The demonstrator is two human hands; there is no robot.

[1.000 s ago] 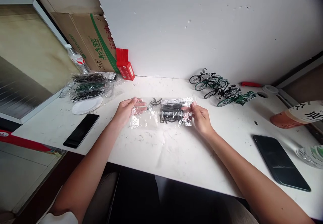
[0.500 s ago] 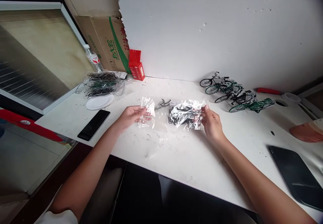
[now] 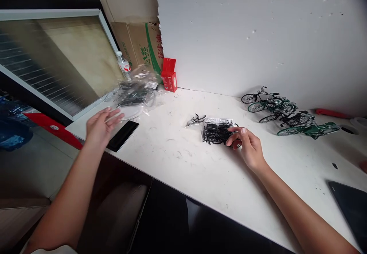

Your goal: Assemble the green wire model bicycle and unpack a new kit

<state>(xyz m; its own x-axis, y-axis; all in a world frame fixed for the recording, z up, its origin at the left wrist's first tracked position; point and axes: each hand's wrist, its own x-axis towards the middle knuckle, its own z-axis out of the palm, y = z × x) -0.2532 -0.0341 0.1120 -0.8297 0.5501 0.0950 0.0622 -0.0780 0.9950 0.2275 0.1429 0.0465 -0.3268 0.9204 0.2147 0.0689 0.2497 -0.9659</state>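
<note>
My left hand [image 3: 101, 128] is raised over the table's left side with its fingers spread, holding nothing. Below it lies a black phone [image 3: 123, 135]; beyond it, a blurred clear plastic wrapper [image 3: 143, 74] is over bagged dark parts [image 3: 132, 95]. Black plastic model parts on a frame [image 3: 218, 131] sit mid-table, with a printed sheet [image 3: 219, 120] along their far side. At their right edge is my right hand [image 3: 249, 147], its fingers apart and overlapping the parts. Whether they touch I cannot tell. Small silver and black bicycle pieces [image 3: 195, 120] lie just left of the frame.
Several model bicycles [image 3: 286, 112] stand at the back right, by a red-handled tool [image 3: 332, 112]. A dark tablet-like slab [image 3: 348, 204] is at the right front. A red box [image 3: 169, 76], a bottle [image 3: 124, 65] and a cardboard carton [image 3: 140, 47] stand at the back left.
The clear wrapper has come off the black parts and is now over the pile at left. My left hand has moved left and opened. My right hand's grip has loosened.
</note>
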